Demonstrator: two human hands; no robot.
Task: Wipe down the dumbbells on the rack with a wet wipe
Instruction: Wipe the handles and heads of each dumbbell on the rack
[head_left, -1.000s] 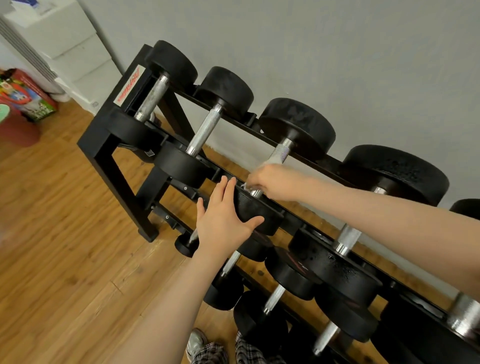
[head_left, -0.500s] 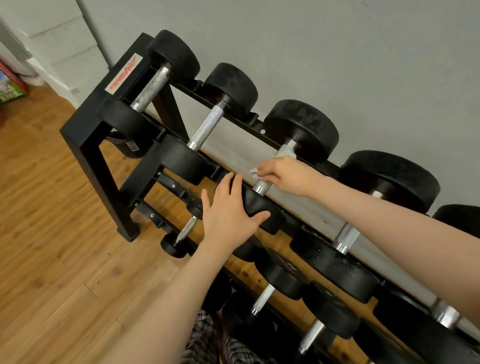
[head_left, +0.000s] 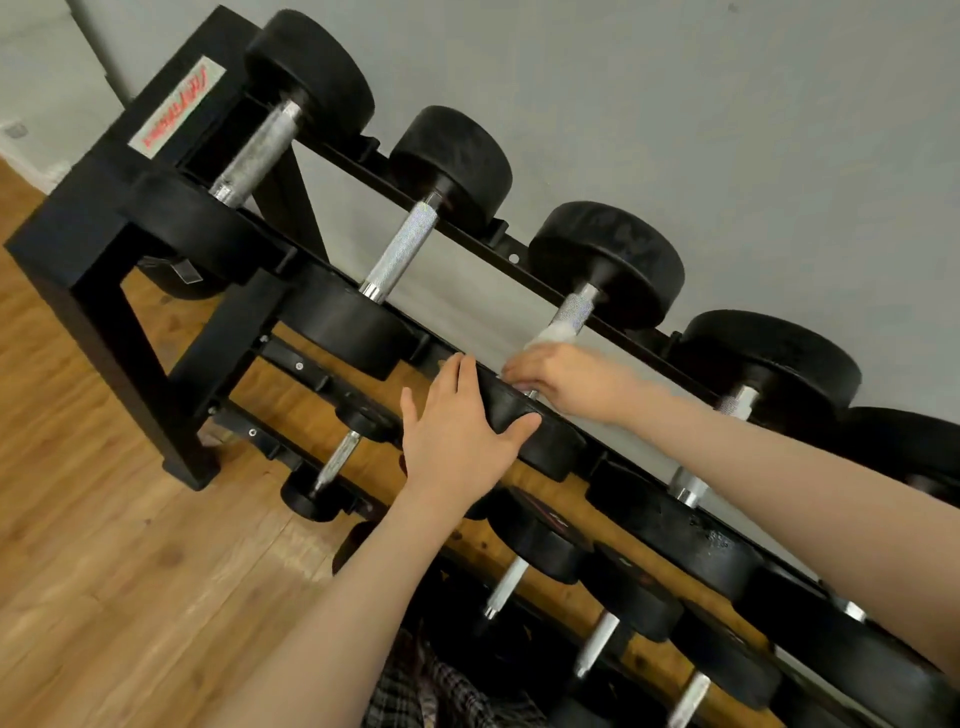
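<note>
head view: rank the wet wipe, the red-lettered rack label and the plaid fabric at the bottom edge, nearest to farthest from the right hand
From the right hand:
1. wet wipe, held in that hand around the third top-row dumbbell's handle.
2. plaid fabric, at the bottom edge, below both arms.
3. rack label, upper left, on the rack's end.

home gym: dumbbell rack (head_left: 98, 249), wood floor (head_left: 104, 571).
</note>
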